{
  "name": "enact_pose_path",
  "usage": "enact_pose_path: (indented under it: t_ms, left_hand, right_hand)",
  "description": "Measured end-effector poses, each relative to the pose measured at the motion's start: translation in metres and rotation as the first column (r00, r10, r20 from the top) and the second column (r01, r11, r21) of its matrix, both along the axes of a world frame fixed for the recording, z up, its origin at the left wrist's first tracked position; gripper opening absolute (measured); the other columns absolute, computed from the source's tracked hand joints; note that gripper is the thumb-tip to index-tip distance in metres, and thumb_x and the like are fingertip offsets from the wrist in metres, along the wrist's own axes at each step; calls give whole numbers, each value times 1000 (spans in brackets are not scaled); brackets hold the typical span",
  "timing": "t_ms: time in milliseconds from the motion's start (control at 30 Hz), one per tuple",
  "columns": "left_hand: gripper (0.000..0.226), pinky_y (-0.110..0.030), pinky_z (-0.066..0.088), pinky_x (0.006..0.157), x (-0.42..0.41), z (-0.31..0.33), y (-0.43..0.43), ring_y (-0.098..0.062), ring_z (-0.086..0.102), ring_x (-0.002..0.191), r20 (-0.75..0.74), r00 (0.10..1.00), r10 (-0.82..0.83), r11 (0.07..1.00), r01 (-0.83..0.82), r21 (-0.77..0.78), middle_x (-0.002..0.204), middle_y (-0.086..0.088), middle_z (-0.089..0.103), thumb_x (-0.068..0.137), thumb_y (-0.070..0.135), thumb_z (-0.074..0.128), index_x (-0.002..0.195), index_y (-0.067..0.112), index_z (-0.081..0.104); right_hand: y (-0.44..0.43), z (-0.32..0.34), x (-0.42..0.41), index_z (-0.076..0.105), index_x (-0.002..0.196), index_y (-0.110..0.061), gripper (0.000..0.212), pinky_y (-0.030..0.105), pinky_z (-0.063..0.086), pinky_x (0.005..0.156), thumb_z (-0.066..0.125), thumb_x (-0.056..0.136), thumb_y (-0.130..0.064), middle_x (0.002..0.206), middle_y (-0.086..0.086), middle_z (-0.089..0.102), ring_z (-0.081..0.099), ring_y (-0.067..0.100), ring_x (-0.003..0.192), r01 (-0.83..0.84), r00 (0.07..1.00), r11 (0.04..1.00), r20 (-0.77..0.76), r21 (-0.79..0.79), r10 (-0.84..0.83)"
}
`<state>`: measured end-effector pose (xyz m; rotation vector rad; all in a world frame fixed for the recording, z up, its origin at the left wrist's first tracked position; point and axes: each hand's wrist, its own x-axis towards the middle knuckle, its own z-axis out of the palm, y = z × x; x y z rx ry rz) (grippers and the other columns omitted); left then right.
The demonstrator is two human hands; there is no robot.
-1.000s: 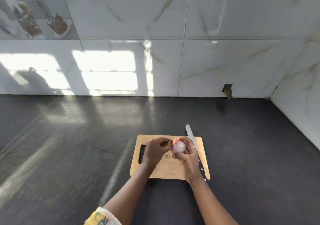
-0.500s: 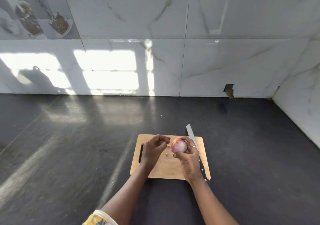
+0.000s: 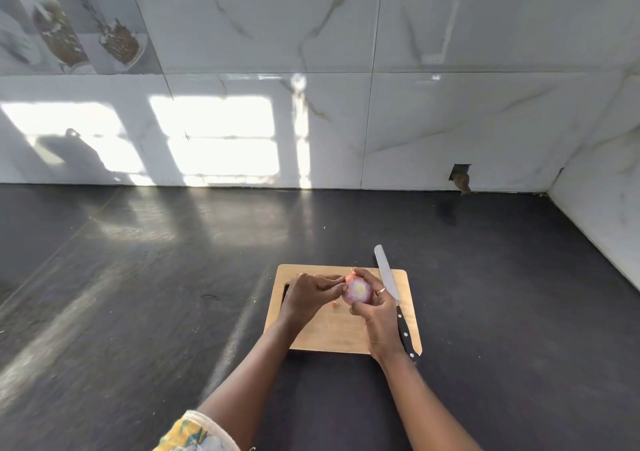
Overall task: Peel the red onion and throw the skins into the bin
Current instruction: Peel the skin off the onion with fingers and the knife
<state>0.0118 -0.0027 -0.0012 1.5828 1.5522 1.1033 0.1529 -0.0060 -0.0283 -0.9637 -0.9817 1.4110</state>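
My right hand point(image 3: 375, 315) holds the red onion point(image 3: 357, 291) just above the wooden cutting board point(image 3: 332, 338), its cut purple-and-white face turned toward me. The fingertips of my left hand point(image 3: 306, 296) pinch at the onion's upper left edge, where a strip of reddish skin point(image 3: 349, 279) stands off. A small scrap of skin point(image 3: 334, 305) lies on the board under the onion. No bin is in view.
A knife point(image 3: 391, 286) with a black handle lies along the board's right side, blade pointing away, partly under my right hand. The board sits on a dark countertop point(image 3: 138, 294) backed by white marble tiles, with a wall corner at the far right.
My left hand drew a little away from the onion half a second ago and has come back, its fingertips now on the skin at the onion's edge. The right hand stayed in place.
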Motion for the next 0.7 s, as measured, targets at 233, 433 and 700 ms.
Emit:
enact_pose_path:
  t_ms: [233, 433, 700]
  left_hand:
    - [21, -21, 50, 69, 3, -4, 2, 13, 57, 74, -84, 996, 33, 999, -30, 38, 88, 3, 73, 76, 27, 68, 76, 7, 75]
    - [33, -19, 38, 51, 10, -11, -1, -12, 29, 54, -214, 962, 169, 965, -117, 235, 61, -19, 60, 71, 35, 61, 61, 4, 63]
    - [18, -9, 44, 67, 15, 4, -8, -10, 65, 72, -158, 962, 223, 974, -215, 66, 82, -3, 74, 77, 12, 65, 94, 12, 69]
  right_hand:
    - [-1, -1, 0, 68, 109, -17, 56, 22, 52, 71, 64, 60, 9, 119, 11, 60, 62, 15, 99, 0, 999, 1000, 45, -8, 0]
    - [-2, 1, 0, 68, 108, -16, 56, 20, 51, 71, 62, 60, 11, 118, 9, 61, 63, 12, 97, -12, 998, 1000, 60, -4, 13]
    - [-3, 2, 1, 65, 110, -16, 54, 19, 51, 65, 66, 67, 17, 115, 7, 62, 62, 11, 93, -15, 998, 1000, 64, 13, 14]
